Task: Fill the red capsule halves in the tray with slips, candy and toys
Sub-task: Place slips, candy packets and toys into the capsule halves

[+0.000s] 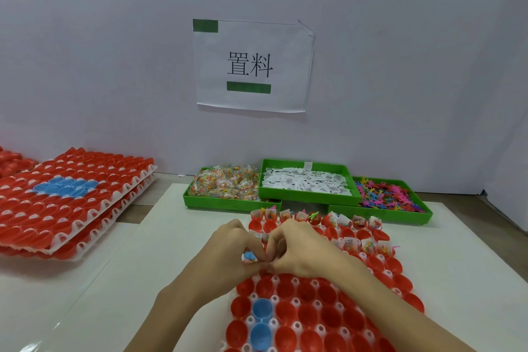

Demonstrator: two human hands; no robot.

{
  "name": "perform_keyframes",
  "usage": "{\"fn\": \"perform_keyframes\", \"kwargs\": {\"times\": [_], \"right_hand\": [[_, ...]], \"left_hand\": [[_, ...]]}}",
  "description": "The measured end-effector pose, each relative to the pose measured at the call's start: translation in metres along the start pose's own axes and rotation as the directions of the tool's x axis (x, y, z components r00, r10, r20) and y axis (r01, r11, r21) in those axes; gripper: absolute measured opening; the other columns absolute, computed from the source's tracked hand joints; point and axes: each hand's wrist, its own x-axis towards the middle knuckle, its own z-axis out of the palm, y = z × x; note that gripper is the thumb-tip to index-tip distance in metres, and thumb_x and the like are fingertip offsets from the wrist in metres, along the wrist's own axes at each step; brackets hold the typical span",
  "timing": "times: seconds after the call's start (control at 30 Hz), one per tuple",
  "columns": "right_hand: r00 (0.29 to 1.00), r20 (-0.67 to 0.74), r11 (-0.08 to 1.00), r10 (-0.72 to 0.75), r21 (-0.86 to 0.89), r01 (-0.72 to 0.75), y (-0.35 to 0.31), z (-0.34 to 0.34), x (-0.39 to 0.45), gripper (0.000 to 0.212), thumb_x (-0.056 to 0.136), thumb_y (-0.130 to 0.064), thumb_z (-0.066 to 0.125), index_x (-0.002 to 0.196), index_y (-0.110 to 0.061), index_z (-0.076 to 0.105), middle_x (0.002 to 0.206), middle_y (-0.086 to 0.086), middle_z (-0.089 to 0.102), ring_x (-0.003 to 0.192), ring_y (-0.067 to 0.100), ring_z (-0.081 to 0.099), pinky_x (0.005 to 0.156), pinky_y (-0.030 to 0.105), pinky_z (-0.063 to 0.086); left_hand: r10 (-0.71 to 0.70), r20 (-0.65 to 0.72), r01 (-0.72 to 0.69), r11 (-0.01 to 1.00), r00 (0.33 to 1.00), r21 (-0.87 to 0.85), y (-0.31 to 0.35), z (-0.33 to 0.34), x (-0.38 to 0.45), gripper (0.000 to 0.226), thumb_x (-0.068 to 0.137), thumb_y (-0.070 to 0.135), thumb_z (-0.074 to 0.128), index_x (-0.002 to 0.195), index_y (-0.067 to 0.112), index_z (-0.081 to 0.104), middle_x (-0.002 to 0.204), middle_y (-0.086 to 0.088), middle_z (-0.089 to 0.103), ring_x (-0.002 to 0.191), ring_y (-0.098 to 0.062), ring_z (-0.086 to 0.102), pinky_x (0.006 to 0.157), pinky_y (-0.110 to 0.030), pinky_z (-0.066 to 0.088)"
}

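Note:
A white tray (275, 298) of red capsule halves (307, 314) lies in front of me, with two blue halves (262, 310) near its left side. The far row and part of the third row hold slips, candy and toys (350, 220). My left hand (228, 251) grips a small bundle of items, among them a blue toy and candy wrappers (249, 256). Fingers curled, my right hand (297, 248) pinches at that bundle above the tray's left part. Both hands hide several capsules.
Three green bins stand at the back: wrapped candy (225, 183), white slips (305, 181) and coloured plastic toys (385, 194). At the left is a stack of trays (65, 203) with red and blue halves. A white wall with a paper sign (251, 66) is behind.

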Motion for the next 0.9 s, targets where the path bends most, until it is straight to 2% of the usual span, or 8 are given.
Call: {"fn": "perform_keyframes", "kwargs": {"times": [0.1, 0.2, 0.3, 0.43, 0.57, 0.67, 0.8, 0.9], "right_hand": [[0.998, 0.065, 0.999, -0.025, 0.025, 0.024, 0.003, -0.008, -0.001, 0.011, 0.085, -0.02, 0.081, 0.095, -0.014, 0.08, 0.093, 0.003, 0.078, 0.084, 0.013, 0.071, 0.08, 0.028, 0.06], [0.998, 0.068, 1.0, -0.018, 0.021, 0.016, 0.004, -0.01, -0.001, 0.01, 0.089, -0.02, 0.078, 0.097, -0.016, 0.08, 0.096, 0.003, 0.078, 0.088, 0.013, 0.072, 0.082, 0.028, 0.06], [0.999, 0.017, 0.999, -0.03, -0.016, 0.031, 0.002, -0.007, -0.001, 0.002, 0.087, -0.016, 0.078, 0.088, -0.017, 0.079, 0.09, 0.0, 0.077, 0.084, 0.009, 0.071, 0.076, 0.023, 0.059], [1.0, -0.001, 1.0, 0.025, -0.014, -0.025, -0.002, -0.002, 0.0, 0.023, 0.079, -0.017, 0.081, 0.065, -0.027, 0.066, 0.07, -0.01, 0.066, 0.073, 0.009, 0.066, 0.073, 0.031, 0.06], [0.997, 0.061, 0.998, 0.045, 0.034, -0.047, 0.0, -0.009, 0.0, 0.009, 0.081, -0.023, 0.084, 0.086, -0.017, 0.079, 0.077, -0.005, 0.068, 0.069, 0.005, 0.061, 0.065, 0.019, 0.052], [0.996, 0.087, 0.995, 0.026, 0.096, -0.034, 0.003, -0.018, -0.007, 0.016, 0.084, -0.027, 0.081, 0.096, -0.018, 0.082, 0.079, -0.008, 0.072, 0.069, 0.0, 0.062, 0.064, 0.015, 0.049], [1.0, -0.01, 0.987, 0.007, 0.164, -0.005, 0.013, -0.037, -0.022, 0.011, 0.089, -0.028, 0.075, 0.097, -0.026, 0.082, 0.085, -0.007, 0.078, 0.076, 0.004, 0.07, 0.074, 0.022, 0.058], [0.998, -0.061, 0.953, -0.003, 0.303, 0.022, 0.025, -0.055, -0.037, 0.011, 0.094, -0.032, 0.072, 0.098, -0.028, 0.081, 0.089, -0.007, 0.078, 0.08, 0.004, 0.072, 0.076, 0.018, 0.057]], "left_hand": [[-0.017, -0.009, 0.017, 1.0, 1.0, -0.004, 0.001, -0.001, 0.0, 0.01, 0.088, 0.032, 0.08, 0.098, 0.032, 0.081, 0.08, 0.028, 0.061, 0.096, -0.003, 0.051, 0.077, -0.017, 0.045], [-0.028, -0.008, 0.028, 1.0, 1.0, -0.007, 0.002, -0.001, 0.0, 0.009, 0.089, 0.027, 0.079, 0.098, 0.029, 0.077, 0.087, 0.023, 0.066, 0.096, -0.003, 0.052, 0.081, -0.025, 0.05], [-0.039, 0.0, 0.039, 0.999, 0.999, 0.005, 0.005, 0.0, 0.001, 0.01, 0.09, 0.027, 0.078, 0.099, 0.027, 0.073, 0.089, 0.02, 0.065, 0.097, -0.005, 0.052, 0.082, -0.028, 0.051], [-0.028, 0.015, 0.028, 0.998, 0.999, 0.048, 0.007, 0.002, 0.003, 0.009, 0.089, 0.02, 0.076, 0.098, 0.022, 0.073, 0.086, 0.022, 0.057, 0.097, -0.007, 0.051, 0.073, -0.014, 0.042], [0.0, 0.039, -0.005, 0.994, 0.999, 0.107, 0.009, 0.004, 0.005, 0.009, 0.09, 0.025, 0.076, 0.099, 0.024, 0.078, 0.096, 0.017, 0.069, 0.098, -0.006, 0.048, 0.069, -0.007, 0.035], [-0.017, 0.023, 0.015, 0.996, 1.0, 0.085, 0.007, 0.001, 0.003, 0.012, 0.09, 0.034, 0.077, 0.101, 0.029, 0.08, 0.085, 0.022, 0.058, 0.1, -0.005, 0.052, 0.082, -0.019, 0.047], [-0.035, 0.003, 0.035, 0.998, 0.999, 0.042, 0.004, 0.002, 0.002, 0.013, 0.089, 0.041, 0.078, 0.099, 0.032, 0.08, 0.081, 0.032, 0.052, 0.093, 0.001, 0.048, 0.078, -0.014, 0.044], [0.01, 0.028, -0.013, 0.997, 1.0, 0.076, 0.002, 0.003, 0.002, 0.015, 0.09, 0.042, 0.076, 0.098, 0.031, 0.08, 0.095, 0.025, 0.066, 0.096, 0.0, 0.046, 0.074, -0.006, 0.035]]}}
